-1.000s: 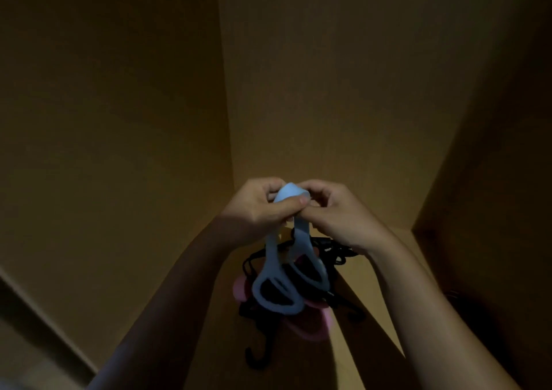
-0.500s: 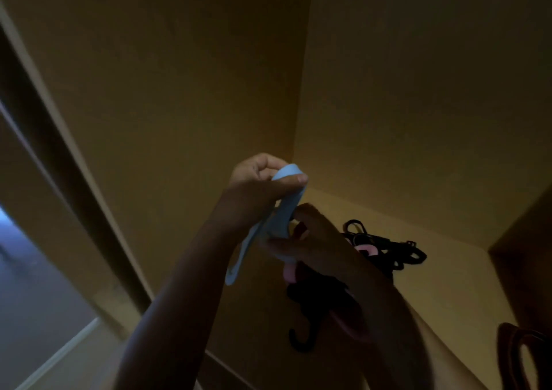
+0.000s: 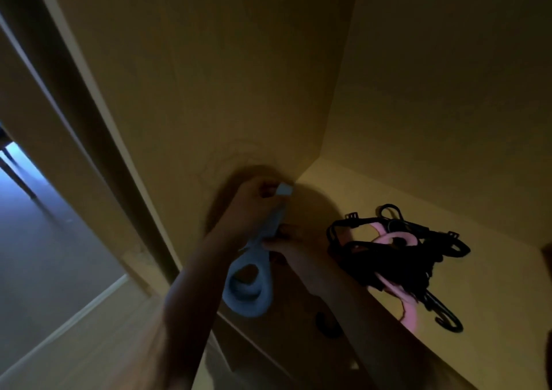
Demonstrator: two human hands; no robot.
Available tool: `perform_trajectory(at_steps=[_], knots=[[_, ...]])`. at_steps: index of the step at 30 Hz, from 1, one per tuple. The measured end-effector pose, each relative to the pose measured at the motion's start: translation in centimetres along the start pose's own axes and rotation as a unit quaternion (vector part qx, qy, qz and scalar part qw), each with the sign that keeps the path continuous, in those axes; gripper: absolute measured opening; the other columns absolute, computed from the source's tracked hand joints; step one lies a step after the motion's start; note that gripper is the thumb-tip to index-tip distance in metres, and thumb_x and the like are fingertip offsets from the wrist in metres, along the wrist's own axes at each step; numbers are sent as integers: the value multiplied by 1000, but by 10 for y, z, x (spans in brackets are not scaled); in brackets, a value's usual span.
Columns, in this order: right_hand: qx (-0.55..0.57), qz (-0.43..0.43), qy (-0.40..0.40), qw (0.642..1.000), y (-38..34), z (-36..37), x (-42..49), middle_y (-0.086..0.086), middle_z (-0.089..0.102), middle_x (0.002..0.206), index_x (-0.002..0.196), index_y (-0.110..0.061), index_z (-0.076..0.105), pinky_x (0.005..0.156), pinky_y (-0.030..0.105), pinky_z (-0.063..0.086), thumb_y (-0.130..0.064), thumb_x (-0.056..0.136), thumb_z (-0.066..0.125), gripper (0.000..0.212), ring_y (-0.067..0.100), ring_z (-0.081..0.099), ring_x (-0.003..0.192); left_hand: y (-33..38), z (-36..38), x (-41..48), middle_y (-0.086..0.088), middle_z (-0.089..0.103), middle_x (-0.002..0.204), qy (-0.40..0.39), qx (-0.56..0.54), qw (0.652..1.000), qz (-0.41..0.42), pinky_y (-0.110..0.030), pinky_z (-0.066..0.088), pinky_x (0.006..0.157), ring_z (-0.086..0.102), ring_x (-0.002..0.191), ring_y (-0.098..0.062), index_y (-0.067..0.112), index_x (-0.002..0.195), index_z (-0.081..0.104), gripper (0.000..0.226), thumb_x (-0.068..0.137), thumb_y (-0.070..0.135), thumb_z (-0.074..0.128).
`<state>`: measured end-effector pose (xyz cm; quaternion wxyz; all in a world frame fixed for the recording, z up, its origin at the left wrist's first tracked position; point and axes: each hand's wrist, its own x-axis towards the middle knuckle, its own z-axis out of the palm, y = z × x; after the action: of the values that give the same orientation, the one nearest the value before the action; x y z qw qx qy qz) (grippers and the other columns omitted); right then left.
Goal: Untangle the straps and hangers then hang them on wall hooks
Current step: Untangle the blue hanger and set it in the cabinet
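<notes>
A light blue strap (image 3: 249, 282) hangs against the left wall of a dim wooden closet. My left hand (image 3: 254, 201) pinches the strap's top end close to the wall. Lower down, my right hand (image 3: 294, 244) grips the strap's middle, above its looped bottom. A tangle of black hangers (image 3: 397, 252) and pink straps (image 3: 394, 239) lies on the shelf to the right, apart from both hands. No wall hook shows; my left hand covers that spot.
The closet's left wall (image 3: 209, 91) and back wall (image 3: 448, 91) meet just right of my left hand. The shelf (image 3: 493, 315) runs to the lower right. A door frame (image 3: 77, 115) stands at the left, with a dim floor (image 3: 44, 255) beyond it.
The view swung left and the pile now lies to the right. Both hands carried the blue strap away from the pile and up against the left wall.
</notes>
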<state>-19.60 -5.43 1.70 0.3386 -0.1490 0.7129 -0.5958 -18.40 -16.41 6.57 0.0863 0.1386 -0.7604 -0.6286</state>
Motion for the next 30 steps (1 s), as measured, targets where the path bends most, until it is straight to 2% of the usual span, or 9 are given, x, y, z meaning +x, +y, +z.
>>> perform_trajectory(at_steps=[3, 6, 13, 16, 19, 23, 26, 28, 30], knots=[[-63, -5, 44, 997, 14, -3, 13, 29, 60, 103, 102, 9, 60, 82, 40, 48, -4, 88, 56, 20, 36, 59, 94, -22, 7, 11, -13, 62, 110, -13, 40, 999, -25, -31, 54, 75, 60, 92, -21, 4, 116, 55, 29, 89, 12, 58], [-168, -33, 93, 981, 27, -4, 19, 17, 39, 57, 59, -2, 43, 51, 27, 31, 0, 89, 51, 31, 27, 38, 54, -40, 16, 17, -20, 58, 109, -22, 121, 992, -34, -47, 50, 82, 58, 98, -32, 4, 117, 52, 33, 93, 28, 52], [-246, -65, 113, 960, 28, -5, 14, -2, 31, 54, 56, -20, 30, 44, 11, 32, -3, 93, 46, 44, 8, 30, 49, -62, 34, 28, 4, 38, 71, -53, 222, 973, -39, -30, 35, 66, 43, 69, -17, 19, 88, 51, 13, 96, 29, 47], [-277, -84, 124, 949, 28, -14, 0, 4, 48, 64, 74, -12, 49, 51, 12, 37, -9, 92, 46, 19, 16, 46, 56, -64, 34, 33, -12, 57, 99, -51, 267, 962, -8, -38, 44, 84, 56, 90, -26, 14, 102, 60, 13, 90, 18, 56], [-307, -111, 176, 929, 25, -27, -20, 11, 64, 93, 102, -8, 63, 75, 36, 49, -11, 92, 49, 18, 25, 60, 82, -55, 37, 26, -19, 53, 126, -13, 298, 953, 55, -31, 37, 93, 49, 118, -33, 2, 119, 58, 33, 87, 11, 58], [-353, -158, 229, 893, 31, -42, -40, 10, 61, 86, 87, -5, 62, 68, 29, 44, -8, 89, 51, 12, 19, 56, 75, -47, 57, 8, -7, 58, 115, -44, 236, 968, 70, -13, 33, 71, 54, 105, -15, 1, 115, 60, 27, 89, 5, 54], [-386, -168, 259, 869, 43, -47, -47, -5, 57, 84, 81, -13, 62, 65, 13, 36, -9, 83, 52, 11, 9, 51, 77, -50, 76, -1, -10, 61, 117, -76, 204, 976, 33, -24, 42, 79, 59, 107, -22, 4, 119, 57, 30, 91, 14, 54], [-424, -168, 281, 845, 47, -50, -51, -1, 60, 81, 78, -11, 63, 64, 14, 36, -9, 78, 54, 9, 15, 54, 75, -52, 84, -4, -8, 59, 114, -102, 211, 972, -4, -26, 41, 77, 58, 103, -23, 9, 125, 50, 34, 93, 22, 51], [-463, -151, 277, 828, 52, -54, -54, 5, 64, 86, 83, -10, 63, 67, 26, 45, -11, 80, 52, 11, 22, 58, 80, -54, 89, -6, 1, 52, 90, -118, 209, 970, -34, -27, 38, 66, 53, 79, -16, 16, 103, 50, 13, 95, 26, 48]])
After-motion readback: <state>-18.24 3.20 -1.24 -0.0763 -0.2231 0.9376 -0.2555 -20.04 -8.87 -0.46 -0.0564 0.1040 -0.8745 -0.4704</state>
